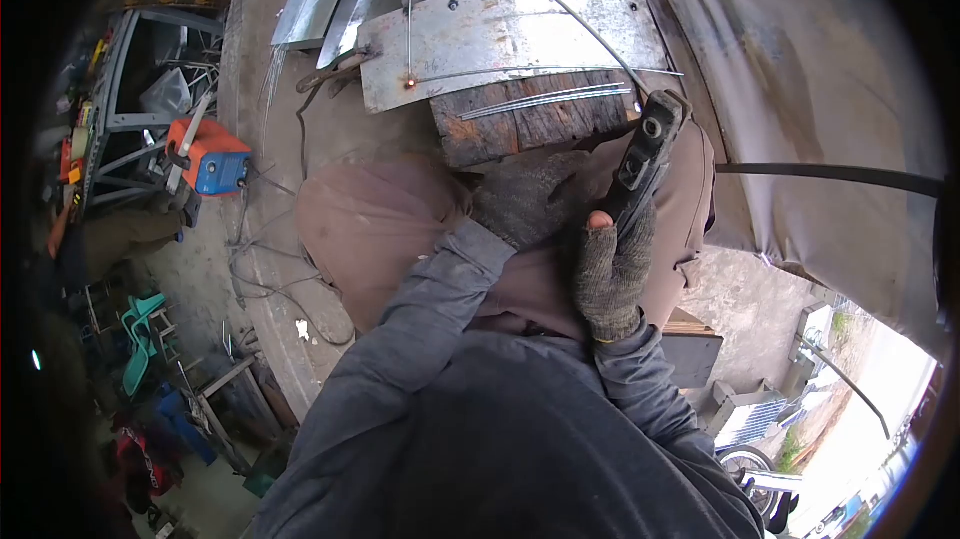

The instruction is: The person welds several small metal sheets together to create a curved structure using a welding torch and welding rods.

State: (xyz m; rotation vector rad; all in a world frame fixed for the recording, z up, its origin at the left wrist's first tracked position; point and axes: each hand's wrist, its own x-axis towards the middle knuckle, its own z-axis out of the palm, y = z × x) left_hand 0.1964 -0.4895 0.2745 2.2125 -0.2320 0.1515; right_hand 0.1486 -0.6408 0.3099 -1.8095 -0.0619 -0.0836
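Note:
My right hand [617, 269], in a grey knitted glove with the thumb tip bare, is wrapped round a black welding electrode holder [648, 149]. A thin welding electrode [580, 19] slants up and left from its jaws, over a curved steel plate [510, 34]. My left hand [525, 201], gloved too, rests across my lap beside the wooden block; its fingers look stretched out, the tips partly hidden. Thin metal rods lie on the plate: one long rod [550, 70] along the near edge, one upright rod [409, 24] meeting it at an orange-glowing spot [411, 84].
A charred wooden block [540, 124] supports the plate and bears several loose rods [545, 99]. Clamps [335, 74] grip the plate's left end. An orange-and-blue welding machine [210, 159] stands left, with cables [265, 284] on the floor. A cloth sheet [790, 79] hangs at right.

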